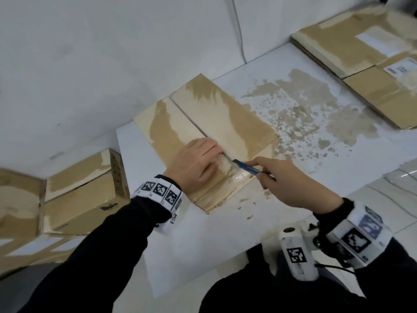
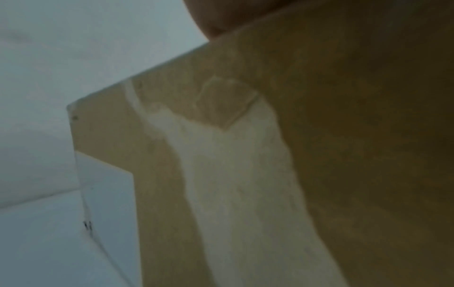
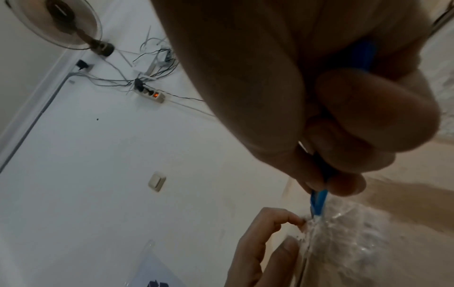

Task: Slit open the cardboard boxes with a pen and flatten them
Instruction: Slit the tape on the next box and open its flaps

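- While a closed cardboard box (image 1: 79,195) is seen standing far left beside the white table (image 1: 180,256), the flat box (image 1: 203,132) is laid on the tabletop.
- That box is pressed down by the left hand (image 1: 196,163), its fingers curled at the taped seam.
- A blue pen (image 1: 248,169) is gripped by the right hand (image 1: 291,184), its tip set at the clear tape just beside the left fingers.
- Flattened boxes (image 1: 361,55) are stacked far right.

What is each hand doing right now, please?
Left hand: fingers curled, gripping the box flap.
Right hand: gripping the blue pen.
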Demonstrator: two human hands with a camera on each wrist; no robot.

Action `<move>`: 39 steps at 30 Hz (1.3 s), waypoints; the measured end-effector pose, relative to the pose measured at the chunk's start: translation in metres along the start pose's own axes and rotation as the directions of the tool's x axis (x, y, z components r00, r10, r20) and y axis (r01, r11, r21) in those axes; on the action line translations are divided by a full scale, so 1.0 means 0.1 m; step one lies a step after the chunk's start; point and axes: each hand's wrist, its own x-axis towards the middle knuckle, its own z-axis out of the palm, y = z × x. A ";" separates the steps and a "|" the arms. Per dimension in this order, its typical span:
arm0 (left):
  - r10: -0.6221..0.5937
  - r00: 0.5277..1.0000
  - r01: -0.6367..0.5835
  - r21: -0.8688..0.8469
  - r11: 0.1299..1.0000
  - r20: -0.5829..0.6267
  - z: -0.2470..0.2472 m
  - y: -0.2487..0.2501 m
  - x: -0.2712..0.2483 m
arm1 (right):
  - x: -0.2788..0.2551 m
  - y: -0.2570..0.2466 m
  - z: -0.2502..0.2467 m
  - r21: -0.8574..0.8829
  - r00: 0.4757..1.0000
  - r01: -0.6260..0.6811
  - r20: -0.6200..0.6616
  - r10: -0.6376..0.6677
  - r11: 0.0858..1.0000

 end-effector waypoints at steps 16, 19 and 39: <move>-0.020 0.994 0.015 -0.046 0.999 -0.107 0.05 -0.02 0.05 | 0.07 -0.08 -0.02 0.088 0.999 -0.037 0.036 0.034 0.995; -0.014 0.991 0.012 -0.017 1.000 -0.135 0.07 -0.03 0.06 | 0.06 -0.11 -0.03 0.241 0.996 -0.077 0.062 0.064 0.967; -0.301 0.954 0.296 -0.167 0.941 -0.005 -0.03 0.14 0.07 | -0.15 0.05 -0.29 0.007 0.992 0.127 -0.019 -0.127 0.992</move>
